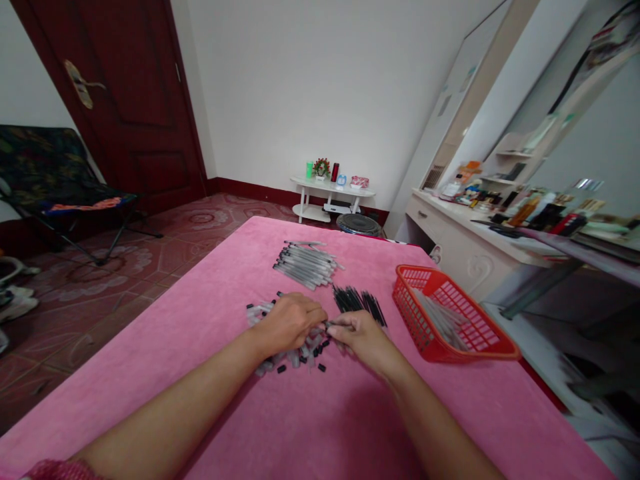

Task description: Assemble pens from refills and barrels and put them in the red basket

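My left hand (291,323) reaches over a heap of clear pen caps (261,310) and loose black end pieces (321,367), its fingers bent closed. Close by on the right, my right hand (364,340) pinches with thumb and forefinger. The fingertips of both hands meet at a small dark-ended piece; the fingers hide most of it, so its kind is unclear. Just beyond my right hand lies a bunch of thin black pen refills (357,300). Farther back, several capped, grey-white pens (306,265) are laid side by side.
A pink cloth (210,313) covers the table. At the right stands a red plastic basket (465,357) with pale pen barrels (443,319) inside. Beyond are a white dresser (465,243) with bottles, a small white stand (333,185), and a folding chair (55,173) at the left.
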Demonstrator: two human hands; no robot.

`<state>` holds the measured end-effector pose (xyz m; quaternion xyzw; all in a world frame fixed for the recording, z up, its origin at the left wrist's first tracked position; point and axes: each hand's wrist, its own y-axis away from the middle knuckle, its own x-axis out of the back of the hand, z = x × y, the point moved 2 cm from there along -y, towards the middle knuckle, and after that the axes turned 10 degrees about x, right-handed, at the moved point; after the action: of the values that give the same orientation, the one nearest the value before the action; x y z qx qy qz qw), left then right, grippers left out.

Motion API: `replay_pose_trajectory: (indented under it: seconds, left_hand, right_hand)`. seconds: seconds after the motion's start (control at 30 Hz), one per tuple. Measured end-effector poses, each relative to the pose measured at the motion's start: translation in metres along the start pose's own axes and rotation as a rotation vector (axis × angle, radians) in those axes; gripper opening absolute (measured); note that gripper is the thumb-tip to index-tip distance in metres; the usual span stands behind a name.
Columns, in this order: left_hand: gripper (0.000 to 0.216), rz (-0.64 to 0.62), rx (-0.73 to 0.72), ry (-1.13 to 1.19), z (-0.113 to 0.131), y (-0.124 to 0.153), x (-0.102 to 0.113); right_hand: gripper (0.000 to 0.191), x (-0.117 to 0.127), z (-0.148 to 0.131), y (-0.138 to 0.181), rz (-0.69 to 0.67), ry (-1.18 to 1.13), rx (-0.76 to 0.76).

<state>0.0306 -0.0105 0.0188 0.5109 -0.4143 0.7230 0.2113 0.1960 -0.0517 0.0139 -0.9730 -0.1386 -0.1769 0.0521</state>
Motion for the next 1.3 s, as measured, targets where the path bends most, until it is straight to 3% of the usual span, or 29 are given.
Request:
replay_pose_trajectory:
  seconds: [0.23, 0.37, 0.47, 0.57, 0.63, 0.73, 0.8, 1.0, 1.3]
  left_hand:
    - [0.011, -0.129, 0.185, 0.041, -0.01, 0.001, -0.006]
    - [0.016, -0.085, 0.323, 0.15, -0.034, 0.002, -0.001]
    - [0.024, 0.113, 0.453, 0.486, -0.046, -0.002, 0.006]
    - [0.02, 0.278, 0.496, 1.102, -0.045, -0.007, 0.007]
    - [0.021, 0.296, 0.508, 1.464, -0.041, -0.01, 0.004]
    - [0.029, 0.255, 0.579, 1.769, -0.035, -0.009, -0.002]
    - [0.031, 0.242, 0.61, 1.856, -0.033, -0.008, -0.005]
    - [0.03, 0.211, 0.611, 1.882, -0.027, -0.007, -0.012]
    - [0.035, 0.272, 0.75, 1.825, -0.025, -0.006, -0.023]
  right_hand:
    - [0.02, 0.001, -0.009, 0.004, 0.12, 0.668, 0.247]
    - [0.015, 0.013, -0.013, 0.004, 0.16, 0.883, 0.259]
    - [0.016, 0.017, -0.007, 0.002, 0.217, 0.831, 0.236]
    - [0.02, 0.008, 0.0, -0.001, 0.205, 0.701, 0.236]
    - [0.03, 0.001, 0.002, -0.002, 0.204, 0.617, 0.261]
    - [0.03, -0.005, 0.002, -0.004, 0.224, 0.442, 0.269]
    - [0.021, -0.007, 0.003, -0.005, 0.209, 0.286, 0.227]
    - [0.033, -0.008, 0.007, -0.007, 0.211, 0.033, 0.157]
    - [0.017, -0.005, 0.009, -0.003, 0.367, 0.254, 0.155]
